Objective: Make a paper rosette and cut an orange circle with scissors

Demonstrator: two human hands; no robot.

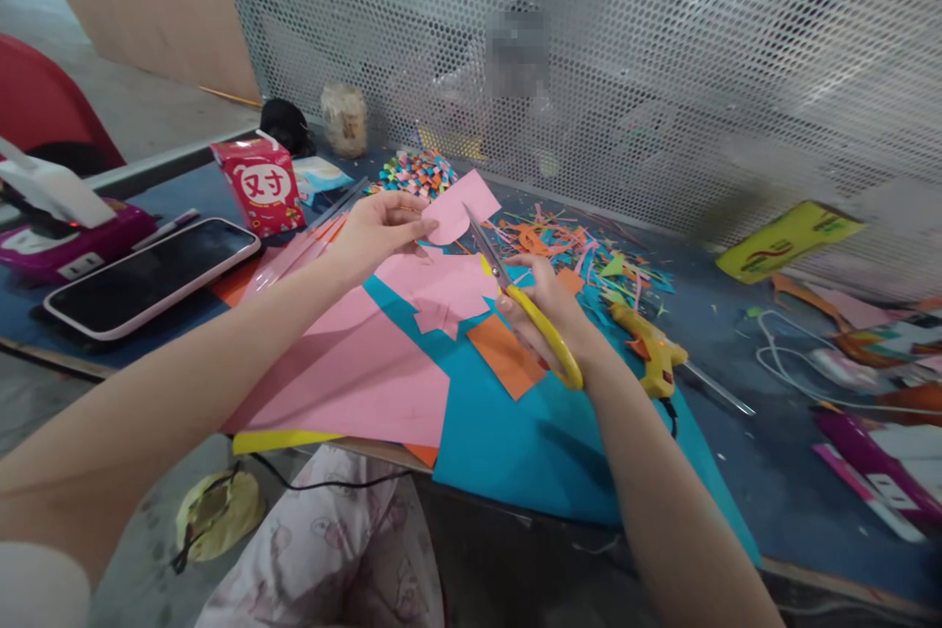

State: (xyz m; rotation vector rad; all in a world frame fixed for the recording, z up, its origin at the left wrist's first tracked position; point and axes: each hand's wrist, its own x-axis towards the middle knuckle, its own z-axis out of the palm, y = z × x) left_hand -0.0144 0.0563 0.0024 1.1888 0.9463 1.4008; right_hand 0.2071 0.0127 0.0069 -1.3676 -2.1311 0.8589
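My left hand pinches a small piece of pink paper by its left edge, above the table. In my right hand is a pair of scissors with yellow handles. Their blades point up and away, and the tip meets the pink piece; whether it is cutting cannot be made out. Below lie cut pink paper shapes, a large pink sheet, an orange rectangle of paper and a large blue sheet.
Paper scraps and a pile of small coloured pieces lie behind. A yellow glue gun rests right of the scraps. A phone and red drink carton stand left. A perforated metal screen closes the back.
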